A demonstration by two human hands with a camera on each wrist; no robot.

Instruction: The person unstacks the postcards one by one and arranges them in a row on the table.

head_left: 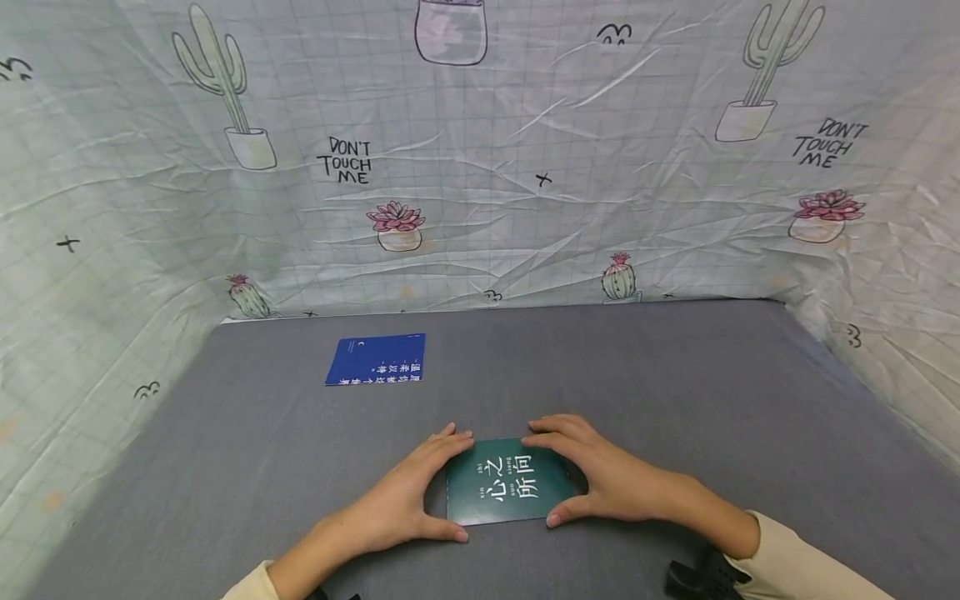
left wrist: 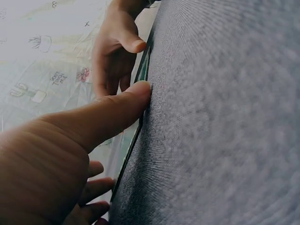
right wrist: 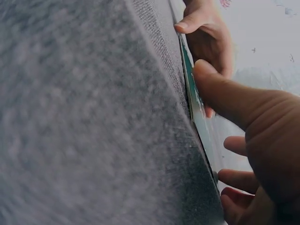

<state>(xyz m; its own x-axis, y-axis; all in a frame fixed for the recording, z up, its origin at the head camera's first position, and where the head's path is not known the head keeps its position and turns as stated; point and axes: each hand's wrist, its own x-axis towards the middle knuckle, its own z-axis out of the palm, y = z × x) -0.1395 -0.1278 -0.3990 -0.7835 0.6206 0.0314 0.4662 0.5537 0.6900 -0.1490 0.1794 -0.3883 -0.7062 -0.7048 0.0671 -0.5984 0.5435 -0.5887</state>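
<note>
A dark green booklet (head_left: 495, 487) with white Chinese characters lies flat on the grey table, between both hands. My left hand (head_left: 408, 492) spans its left end, with fingertips at the far edge and the thumb at the near corner. At the right end my right hand (head_left: 600, 471) holds it the same way, thumb on the near edge and fingers over the far edge. Seen edge-on in the left wrist view, the booklet (left wrist: 144, 70) is thin, and my left thumb (left wrist: 126, 105) meets its edge. In the right wrist view the booklet (right wrist: 189, 79) shows layered edges beside my right thumb (right wrist: 220, 89).
Farther back on the left of the grey table (head_left: 637, 375) lies a blue booklet (head_left: 378, 360) with white characters. A pale cloth (head_left: 480, 167) printed with cacti hangs behind the table and along both sides.
</note>
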